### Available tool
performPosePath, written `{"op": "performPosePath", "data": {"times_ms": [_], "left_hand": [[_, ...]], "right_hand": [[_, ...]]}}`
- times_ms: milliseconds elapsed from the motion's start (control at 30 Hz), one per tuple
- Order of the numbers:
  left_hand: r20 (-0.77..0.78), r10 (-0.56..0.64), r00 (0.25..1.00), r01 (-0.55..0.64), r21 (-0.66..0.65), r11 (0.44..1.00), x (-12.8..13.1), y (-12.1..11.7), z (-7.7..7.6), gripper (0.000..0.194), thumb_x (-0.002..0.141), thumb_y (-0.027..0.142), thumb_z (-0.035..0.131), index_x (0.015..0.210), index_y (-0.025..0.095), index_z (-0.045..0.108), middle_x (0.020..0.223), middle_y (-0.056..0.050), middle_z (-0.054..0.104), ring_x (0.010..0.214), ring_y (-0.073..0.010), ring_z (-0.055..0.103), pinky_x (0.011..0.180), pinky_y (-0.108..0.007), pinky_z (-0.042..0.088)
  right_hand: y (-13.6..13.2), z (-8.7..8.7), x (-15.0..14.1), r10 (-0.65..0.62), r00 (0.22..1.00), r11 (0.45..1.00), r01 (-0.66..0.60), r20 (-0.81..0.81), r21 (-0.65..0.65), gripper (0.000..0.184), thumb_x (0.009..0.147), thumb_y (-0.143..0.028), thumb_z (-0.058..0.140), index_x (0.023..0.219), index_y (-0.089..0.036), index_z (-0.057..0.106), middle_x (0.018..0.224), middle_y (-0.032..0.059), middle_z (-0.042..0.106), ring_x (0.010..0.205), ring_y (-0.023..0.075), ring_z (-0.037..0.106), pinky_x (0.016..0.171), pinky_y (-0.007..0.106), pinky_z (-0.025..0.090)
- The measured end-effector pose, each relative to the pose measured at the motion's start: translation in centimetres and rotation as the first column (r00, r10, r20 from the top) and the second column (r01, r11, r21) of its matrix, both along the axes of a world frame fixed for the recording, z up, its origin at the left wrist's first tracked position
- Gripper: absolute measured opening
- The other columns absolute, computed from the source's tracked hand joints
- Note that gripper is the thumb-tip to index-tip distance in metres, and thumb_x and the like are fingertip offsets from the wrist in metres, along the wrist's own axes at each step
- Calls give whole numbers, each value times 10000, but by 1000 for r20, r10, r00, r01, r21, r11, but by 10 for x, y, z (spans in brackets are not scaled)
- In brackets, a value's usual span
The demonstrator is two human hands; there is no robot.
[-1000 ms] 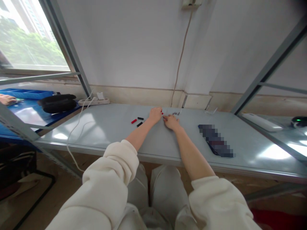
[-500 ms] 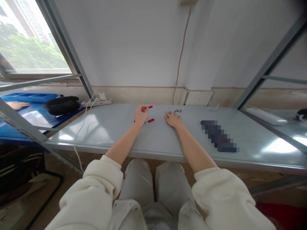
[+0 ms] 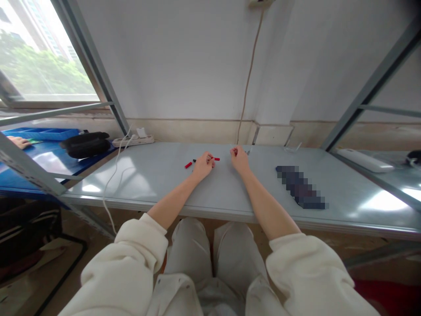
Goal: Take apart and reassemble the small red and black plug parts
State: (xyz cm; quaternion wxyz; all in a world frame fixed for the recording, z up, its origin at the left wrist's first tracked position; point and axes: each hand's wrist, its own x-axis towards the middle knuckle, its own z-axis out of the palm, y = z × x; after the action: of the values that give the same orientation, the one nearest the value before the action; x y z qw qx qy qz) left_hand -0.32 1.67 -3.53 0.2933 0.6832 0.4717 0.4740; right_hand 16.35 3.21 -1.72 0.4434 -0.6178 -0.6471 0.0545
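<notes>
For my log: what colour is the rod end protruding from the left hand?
The rod end at the left hand is red, shown in the head view.

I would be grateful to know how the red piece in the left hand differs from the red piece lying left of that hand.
The held red piece juts from the left hand, while the loose red piece lies on the table. The held red piece runs nearly level across the picture; the loose red piece slants. Both are small, slim and red.
</notes>
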Motion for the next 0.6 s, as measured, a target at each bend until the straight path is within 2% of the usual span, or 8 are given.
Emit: {"op": "performPosePath", "data": {"times_ms": [133,267,400,600], "left_hand": [[116,36,993,-31,-43,999,-2,8,-3,36,802,192,468,832,186,449,680,-16,642,592,-105,595,598,-239,480],[254,57,965,-23,-135,991,0,8,-2,31,818,165,440,826,181,415,695,-22,641,591,-103,599,556,-223,476],[337,38,941,11,-142,990,2,6,1,52,825,148,428,809,179,389,691,-21,636,610,-110,612,565,-234,483],[377,1,926,73,-181,981,4,3,4,80,828,144,447,789,174,384,665,-16,642,613,-104,617,553,-214,483]], "right_hand": [[0,5,-1,26,980,999,-18,-199,40,152,805,-286,393,880,-183,475,759,51,570,714,156,522,695,287,381],[2,8,-1,111,926,992,-127,-362,-21,88,793,-277,419,794,-193,446,622,2,517,583,123,482,599,250,363],[1,10,-3,214,836,955,-288,-506,-73,123,788,-291,439,710,-195,430,511,-39,455,468,91,406,498,225,314],[-1,10,-7,257,676,900,-429,-690,-85,188,746,-357,516,721,-195,424,466,-69,425,410,66,356,443,213,270]]}}
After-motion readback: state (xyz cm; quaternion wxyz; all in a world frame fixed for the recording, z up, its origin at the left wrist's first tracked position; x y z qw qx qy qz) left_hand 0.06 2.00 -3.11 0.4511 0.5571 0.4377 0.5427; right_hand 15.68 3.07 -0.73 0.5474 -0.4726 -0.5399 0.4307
